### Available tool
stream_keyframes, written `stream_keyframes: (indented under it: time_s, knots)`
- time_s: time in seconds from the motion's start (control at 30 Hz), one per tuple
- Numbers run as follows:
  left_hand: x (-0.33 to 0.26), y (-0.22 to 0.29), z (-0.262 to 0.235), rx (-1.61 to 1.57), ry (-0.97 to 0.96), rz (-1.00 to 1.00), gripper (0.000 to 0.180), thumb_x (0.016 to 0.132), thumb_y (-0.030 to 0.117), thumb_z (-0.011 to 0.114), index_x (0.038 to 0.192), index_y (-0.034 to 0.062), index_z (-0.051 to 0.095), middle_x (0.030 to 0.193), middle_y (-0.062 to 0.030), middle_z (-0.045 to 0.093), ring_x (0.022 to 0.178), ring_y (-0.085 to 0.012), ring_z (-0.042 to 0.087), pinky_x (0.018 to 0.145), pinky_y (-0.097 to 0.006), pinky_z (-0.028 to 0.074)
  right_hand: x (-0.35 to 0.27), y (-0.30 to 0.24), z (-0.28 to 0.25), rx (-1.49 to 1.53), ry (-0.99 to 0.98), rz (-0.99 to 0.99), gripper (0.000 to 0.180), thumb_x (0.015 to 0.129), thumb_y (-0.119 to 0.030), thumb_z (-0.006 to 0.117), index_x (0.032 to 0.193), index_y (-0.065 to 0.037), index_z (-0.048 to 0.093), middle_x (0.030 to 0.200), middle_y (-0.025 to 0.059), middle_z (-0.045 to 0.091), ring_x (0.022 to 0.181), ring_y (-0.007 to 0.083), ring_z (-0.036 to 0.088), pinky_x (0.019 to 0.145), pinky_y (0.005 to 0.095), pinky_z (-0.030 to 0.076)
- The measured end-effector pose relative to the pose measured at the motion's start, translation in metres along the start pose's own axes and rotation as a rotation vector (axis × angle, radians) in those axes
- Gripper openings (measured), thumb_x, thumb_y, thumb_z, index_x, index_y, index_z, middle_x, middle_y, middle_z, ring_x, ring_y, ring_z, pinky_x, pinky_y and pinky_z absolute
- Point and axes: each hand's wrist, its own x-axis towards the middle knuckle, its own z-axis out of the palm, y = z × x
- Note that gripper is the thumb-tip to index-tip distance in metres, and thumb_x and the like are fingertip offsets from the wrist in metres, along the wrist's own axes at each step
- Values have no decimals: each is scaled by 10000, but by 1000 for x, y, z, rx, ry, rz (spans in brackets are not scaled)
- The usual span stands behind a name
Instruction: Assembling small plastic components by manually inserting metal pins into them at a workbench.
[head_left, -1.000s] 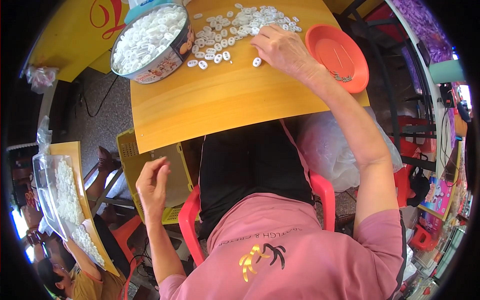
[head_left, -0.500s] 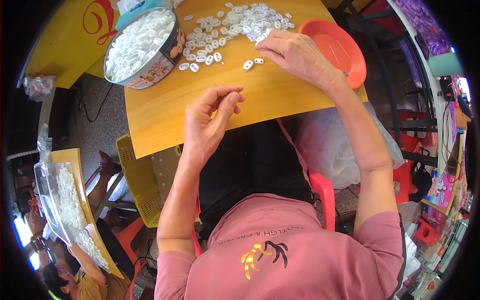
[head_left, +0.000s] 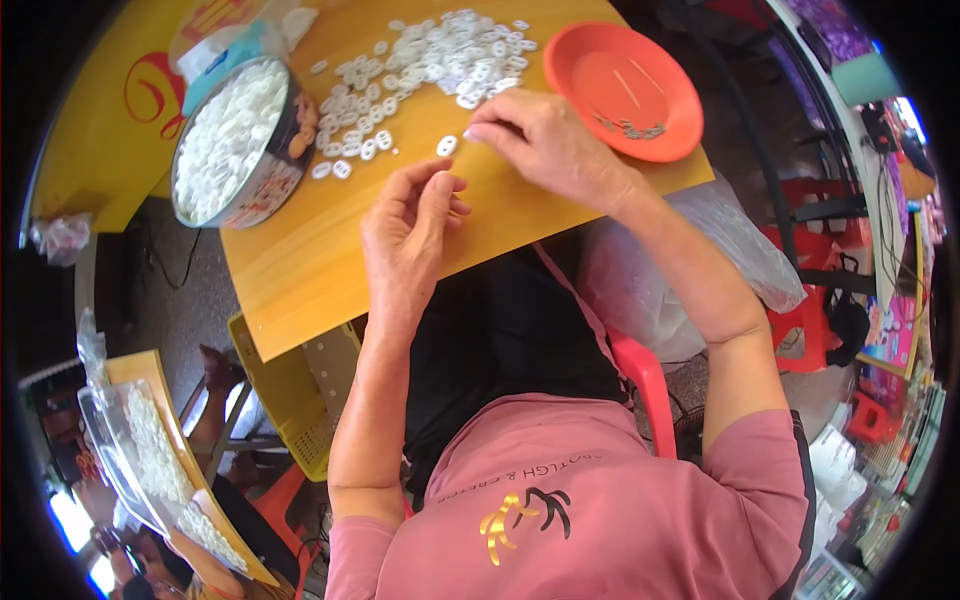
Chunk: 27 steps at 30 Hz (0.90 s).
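Loose white oval plastic pieces with two holes (head_left: 455,55) lie heaped on the wooden table. My right hand (head_left: 550,140) reaches over the near side of the heap, thumb and fingers pinched together. A pale bit shows at its fingertips, seemingly one such piece, mostly hidden. One single oval piece (head_left: 447,146) lies just left of those fingertips. Closer to me, my left hand (head_left: 408,225) hovers above the table edge, its fingers curled and the thumb against the index finger. Whatever it may hold is hidden.
A round tin (head_left: 283,165) full of white pieces stands at the table's left. An orange-red dish (head_left: 572,70) at the right holds two thin sticks and small metal bits. Plastic bags (head_left: 650,270) hang below. A yellow crate (head_left: 290,400) stands beneath; another person works at lower left.
The view has turned, shifting the table leftward. My right hand has drawn back from the heap toward my left hand. A loose piece beside its fingertips no longer shows on the table.
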Motion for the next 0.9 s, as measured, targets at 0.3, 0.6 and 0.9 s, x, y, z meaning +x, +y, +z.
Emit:
stream_keyframes:
  time_s: [0.3,0.6,0.9]
  knots:
    - [0,-7,17,-271,-42,-79,207,951,114,617,1083,-44,598,940,-114,673,770,-150,643,711,-264,525,-35,-31,-13,308,-20,285,181,926,-152,640,912,28,650,784,76,662,710,119,592,633,271,469]
    - [0,-8,29,-303,-125,-113,179,947,127,625,1038,-26,607,945,-119,680,782,-160,650,719,-280,527,-31,4,-71,-19,18,140,166,866,-174,653,880,-8,662,807,125,660,749,265,650,682,353,504]
    - [0,-14,24,-296,-163,-92,140,957,105,602,1052,3,594,971,-124,674,791,-166,643,730,-275,506,-25,52,-101,-567,-209,109,136,850,-151,645,845,-16,633,826,104,632,809,281,616,738,391,484]
